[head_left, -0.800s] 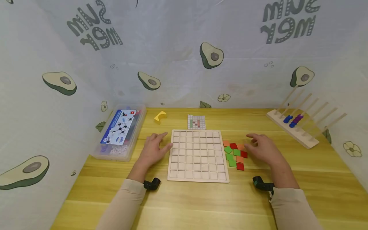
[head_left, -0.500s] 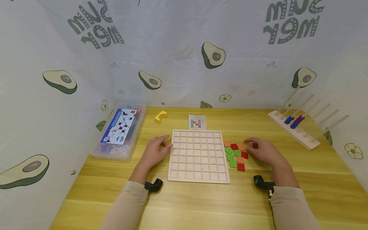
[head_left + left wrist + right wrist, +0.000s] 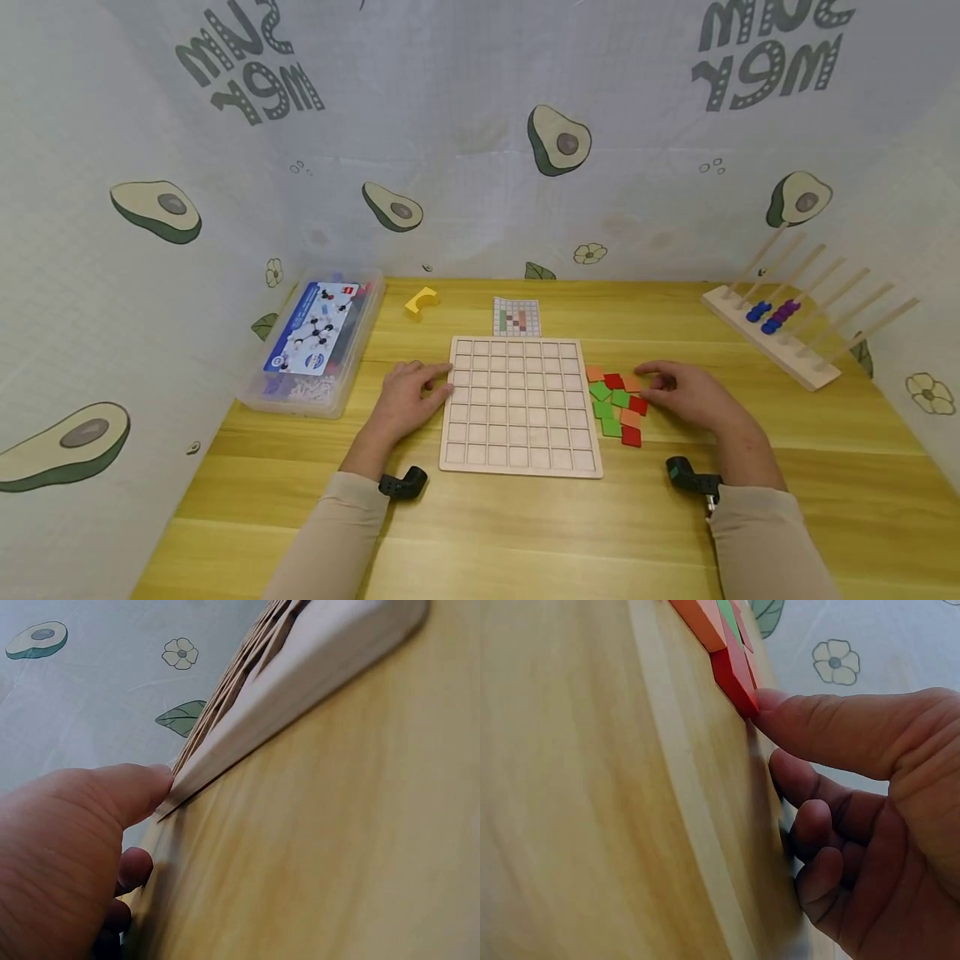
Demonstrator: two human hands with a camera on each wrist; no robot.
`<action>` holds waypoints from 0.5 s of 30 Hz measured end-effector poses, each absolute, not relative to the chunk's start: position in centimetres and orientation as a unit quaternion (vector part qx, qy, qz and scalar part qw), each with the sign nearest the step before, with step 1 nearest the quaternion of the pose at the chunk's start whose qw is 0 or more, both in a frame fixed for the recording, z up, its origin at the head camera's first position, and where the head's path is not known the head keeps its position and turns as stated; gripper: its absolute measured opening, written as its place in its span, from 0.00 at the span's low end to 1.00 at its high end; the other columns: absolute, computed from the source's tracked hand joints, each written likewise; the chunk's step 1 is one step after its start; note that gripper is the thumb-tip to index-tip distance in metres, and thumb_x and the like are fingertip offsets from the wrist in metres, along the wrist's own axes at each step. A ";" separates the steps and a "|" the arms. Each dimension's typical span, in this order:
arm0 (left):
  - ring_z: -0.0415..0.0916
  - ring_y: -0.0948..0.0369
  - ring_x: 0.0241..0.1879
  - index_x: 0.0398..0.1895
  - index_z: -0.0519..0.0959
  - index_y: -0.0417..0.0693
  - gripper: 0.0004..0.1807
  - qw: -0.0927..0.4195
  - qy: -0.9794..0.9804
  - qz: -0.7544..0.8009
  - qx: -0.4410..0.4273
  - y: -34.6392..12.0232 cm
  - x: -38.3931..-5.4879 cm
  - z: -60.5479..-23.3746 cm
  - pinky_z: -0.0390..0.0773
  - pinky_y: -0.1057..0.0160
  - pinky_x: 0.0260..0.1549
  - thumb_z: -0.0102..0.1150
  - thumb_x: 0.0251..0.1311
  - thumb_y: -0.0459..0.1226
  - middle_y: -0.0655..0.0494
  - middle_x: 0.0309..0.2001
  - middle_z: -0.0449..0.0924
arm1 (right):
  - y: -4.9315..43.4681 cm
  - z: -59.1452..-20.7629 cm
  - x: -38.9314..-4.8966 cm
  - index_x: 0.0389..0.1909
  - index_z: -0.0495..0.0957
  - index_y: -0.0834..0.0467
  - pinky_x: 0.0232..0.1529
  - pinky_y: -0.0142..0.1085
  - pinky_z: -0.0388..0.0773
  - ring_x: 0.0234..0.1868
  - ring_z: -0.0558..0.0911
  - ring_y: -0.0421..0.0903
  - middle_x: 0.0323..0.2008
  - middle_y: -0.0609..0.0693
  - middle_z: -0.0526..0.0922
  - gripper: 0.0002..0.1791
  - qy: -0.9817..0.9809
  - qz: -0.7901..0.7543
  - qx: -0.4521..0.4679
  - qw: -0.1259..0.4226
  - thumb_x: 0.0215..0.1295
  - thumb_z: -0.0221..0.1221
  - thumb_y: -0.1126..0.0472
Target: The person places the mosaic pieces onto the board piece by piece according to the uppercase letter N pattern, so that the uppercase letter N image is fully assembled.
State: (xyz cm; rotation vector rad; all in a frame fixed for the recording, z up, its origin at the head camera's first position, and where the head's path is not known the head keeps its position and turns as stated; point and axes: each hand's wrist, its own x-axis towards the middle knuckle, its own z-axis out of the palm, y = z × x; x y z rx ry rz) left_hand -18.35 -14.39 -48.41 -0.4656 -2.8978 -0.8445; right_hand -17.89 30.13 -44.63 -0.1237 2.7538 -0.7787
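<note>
A wooden grid board lies flat on the table, its squares bare. My left hand is at its left side, thumb and index fingertips right at the edge. In the left wrist view the thumb meets the board's side, with the other fingers loosely bent below. Right of the board lies a loose group of thin square tiles in green, red and orange. My right hand rests beside them; its thumb touches a red tile, other fingers loosely curled.
A gridded pattern card lies behind the board. A yellow arch block is at the back left, near a clear plastic box. At the right stands a wooden peg rack with blue and purple beads.
My left index finger has come down to the board's left edge. My right hand has shifted slightly toward the front, its index finger reaching further over the tiles.
</note>
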 end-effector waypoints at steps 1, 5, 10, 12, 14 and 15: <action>0.64 0.58 0.36 0.62 0.83 0.58 0.21 0.044 -0.948 -0.275 -0.152 -14.4 -18.4 -48.4 0.63 0.56 0.42 0.63 0.68 0.48 0.58 0.31 0.73 | 30.1 -44.6 -17.9 0.63 0.76 0.60 0.42 0.41 0.72 0.41 0.75 0.51 0.42 0.56 0.79 0.23 0.952 -0.268 -0.043 0.138 0.73 0.61 0.55; 0.64 0.58 0.36 0.62 0.83 0.58 0.21 0.042 -0.950 -0.269 -0.151 -14.5 -18.4 -48.3 0.63 0.56 0.41 0.64 0.67 0.49 0.59 0.32 0.73 | 29.9 -44.5 -17.9 0.63 0.77 0.60 0.44 0.42 0.72 0.42 0.75 0.52 0.42 0.56 0.79 0.22 0.954 -0.264 -0.043 0.137 0.73 0.61 0.55; 0.64 0.58 0.36 0.62 0.82 0.59 0.21 0.035 -0.950 -0.271 -0.149 -14.5 -18.3 -48.2 0.62 0.56 0.42 0.63 0.68 0.49 0.58 0.32 0.74 | 29.8 -44.4 -17.8 0.61 0.78 0.60 0.43 0.42 0.71 0.41 0.74 0.51 0.40 0.55 0.78 0.20 0.955 -0.261 -0.042 0.135 0.73 0.61 0.55; 0.63 0.58 0.36 0.63 0.82 0.58 0.21 0.032 -0.950 -0.272 -0.148 -14.4 -18.3 -48.2 0.62 0.57 0.42 0.63 0.68 0.49 0.58 0.32 0.74 | 29.9 -44.5 -17.8 0.61 0.78 0.60 0.42 0.41 0.71 0.40 0.74 0.51 0.40 0.55 0.78 0.20 0.955 -0.259 -0.043 0.135 0.73 0.61 0.55; 0.63 0.58 0.36 0.63 0.82 0.58 0.21 0.031 -0.951 -0.272 -0.146 -14.4 -18.2 -48.2 0.61 0.57 0.42 0.63 0.68 0.49 0.58 0.32 0.73 | 29.8 -44.5 -17.7 0.61 0.79 0.60 0.42 0.41 0.71 0.40 0.74 0.51 0.40 0.55 0.78 0.20 0.956 -0.257 -0.042 0.134 0.73 0.61 0.55; 0.62 0.58 0.36 0.63 0.82 0.58 0.21 0.030 -0.951 -0.272 -0.146 -14.4 -18.2 -48.2 0.61 0.57 0.41 0.63 0.68 0.49 0.58 0.32 0.73 | 29.8 -44.5 -17.7 0.61 0.79 0.60 0.42 0.42 0.71 0.40 0.74 0.51 0.40 0.55 0.78 0.20 0.956 -0.256 -0.041 0.135 0.73 0.61 0.55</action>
